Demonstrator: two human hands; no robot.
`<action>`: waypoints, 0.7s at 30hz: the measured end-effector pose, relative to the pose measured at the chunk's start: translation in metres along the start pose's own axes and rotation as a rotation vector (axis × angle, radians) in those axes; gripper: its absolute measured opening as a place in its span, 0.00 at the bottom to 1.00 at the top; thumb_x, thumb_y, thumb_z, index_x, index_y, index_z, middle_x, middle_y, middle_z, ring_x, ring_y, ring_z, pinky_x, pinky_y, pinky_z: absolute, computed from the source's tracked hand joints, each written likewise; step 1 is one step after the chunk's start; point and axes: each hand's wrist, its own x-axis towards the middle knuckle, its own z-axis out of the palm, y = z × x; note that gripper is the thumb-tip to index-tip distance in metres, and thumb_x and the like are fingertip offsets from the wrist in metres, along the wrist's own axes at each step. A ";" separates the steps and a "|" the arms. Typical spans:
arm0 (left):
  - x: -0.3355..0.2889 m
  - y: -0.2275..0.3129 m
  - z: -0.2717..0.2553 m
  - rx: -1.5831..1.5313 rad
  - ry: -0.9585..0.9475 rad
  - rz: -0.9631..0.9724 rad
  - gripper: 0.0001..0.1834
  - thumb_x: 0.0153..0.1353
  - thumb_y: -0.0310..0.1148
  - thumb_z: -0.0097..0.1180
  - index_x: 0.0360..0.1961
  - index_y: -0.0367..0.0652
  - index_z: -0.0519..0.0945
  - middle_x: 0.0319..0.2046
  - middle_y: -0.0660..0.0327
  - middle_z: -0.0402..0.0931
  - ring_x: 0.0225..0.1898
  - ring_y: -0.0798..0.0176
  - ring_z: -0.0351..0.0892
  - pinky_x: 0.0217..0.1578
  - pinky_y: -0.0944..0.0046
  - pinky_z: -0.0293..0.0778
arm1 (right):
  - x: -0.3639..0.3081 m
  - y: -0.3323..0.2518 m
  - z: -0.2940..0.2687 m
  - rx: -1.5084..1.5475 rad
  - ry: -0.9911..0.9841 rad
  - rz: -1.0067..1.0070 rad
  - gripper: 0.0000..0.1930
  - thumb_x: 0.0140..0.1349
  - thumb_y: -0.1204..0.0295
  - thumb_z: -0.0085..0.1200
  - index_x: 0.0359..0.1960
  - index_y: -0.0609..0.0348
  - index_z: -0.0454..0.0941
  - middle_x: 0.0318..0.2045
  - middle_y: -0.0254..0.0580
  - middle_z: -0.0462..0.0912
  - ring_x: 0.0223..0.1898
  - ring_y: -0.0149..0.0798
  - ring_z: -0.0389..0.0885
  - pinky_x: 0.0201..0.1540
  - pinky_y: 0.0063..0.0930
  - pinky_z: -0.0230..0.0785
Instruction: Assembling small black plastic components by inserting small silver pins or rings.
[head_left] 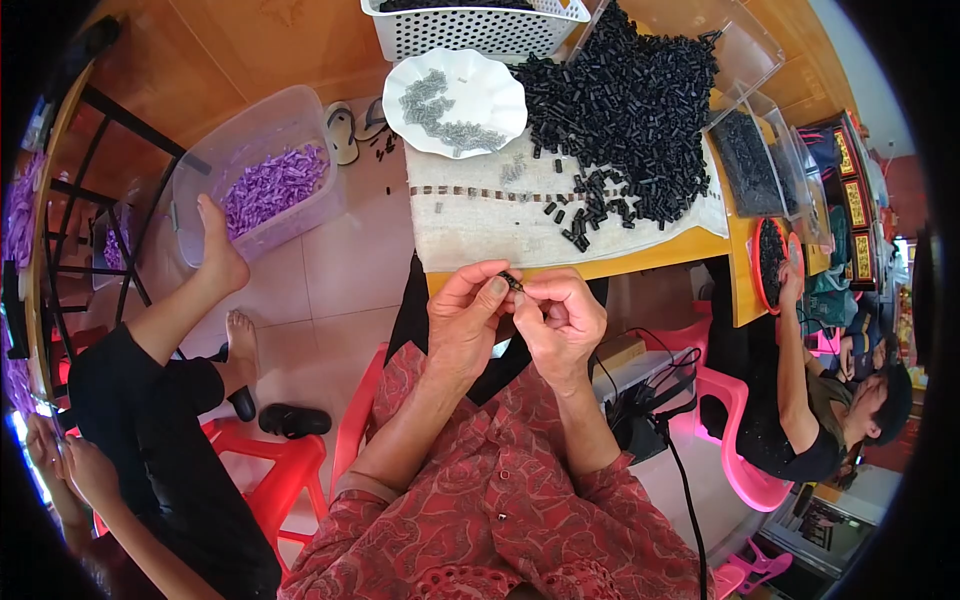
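Note:
Between my two hands, just in front of the table edge, is a small black cylindrical plastic piece [510,281]. My left hand [463,322] pinches it between thumb and forefinger. The thumb and forefinger of my right hand [562,322] close on its other end, where a tiny lighter bit shows, too small to make out. Beyond my hands, a heap of similar black pieces [625,110] covers the right of a white cloth [470,235]. A white scalloped plate [500,90] at the cloth's far left holds many small clear pieces [430,105].
A white perforated basket [470,35] stands behind the plate. Clear boxes [750,150] of black pieces sit at the right. On the floor at left is a bin [265,235] of purple pieces. One person sits at left; another at right reaches into a red tray [770,265].

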 end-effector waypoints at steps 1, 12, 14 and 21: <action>0.000 0.000 0.000 -0.001 0.005 -0.001 0.12 0.65 0.21 0.54 0.50 0.37 0.78 0.42 0.57 0.81 0.36 0.70 0.79 0.41 0.70 0.78 | 0.000 0.001 0.000 0.000 0.000 0.000 0.09 0.51 0.90 0.58 0.32 0.67 0.76 0.36 0.44 0.80 0.29 0.23 0.77 0.25 0.14 0.69; -0.001 0.000 0.001 0.011 0.020 -0.009 0.11 0.66 0.23 0.53 0.49 0.38 0.78 0.41 0.58 0.81 0.34 0.71 0.79 0.39 0.69 0.79 | -0.009 0.005 0.003 0.140 0.044 0.145 0.08 0.54 0.90 0.57 0.33 0.68 0.75 0.36 0.44 0.80 0.29 0.22 0.77 0.26 0.14 0.70; -0.001 0.001 0.000 -0.037 0.004 -0.031 0.11 0.66 0.23 0.53 0.49 0.38 0.78 0.42 0.58 0.81 0.33 0.71 0.79 0.36 0.69 0.79 | -0.010 0.003 0.004 0.161 0.039 0.156 0.08 0.55 0.90 0.57 0.34 0.68 0.75 0.36 0.44 0.80 0.30 0.22 0.77 0.27 0.14 0.71; -0.001 0.001 -0.001 -0.042 -0.013 -0.031 0.11 0.66 0.23 0.53 0.49 0.38 0.78 0.42 0.57 0.81 0.33 0.71 0.79 0.36 0.69 0.78 | -0.011 0.000 0.006 0.191 0.053 0.177 0.08 0.55 0.90 0.57 0.34 0.68 0.74 0.36 0.44 0.81 0.28 0.21 0.76 0.26 0.14 0.70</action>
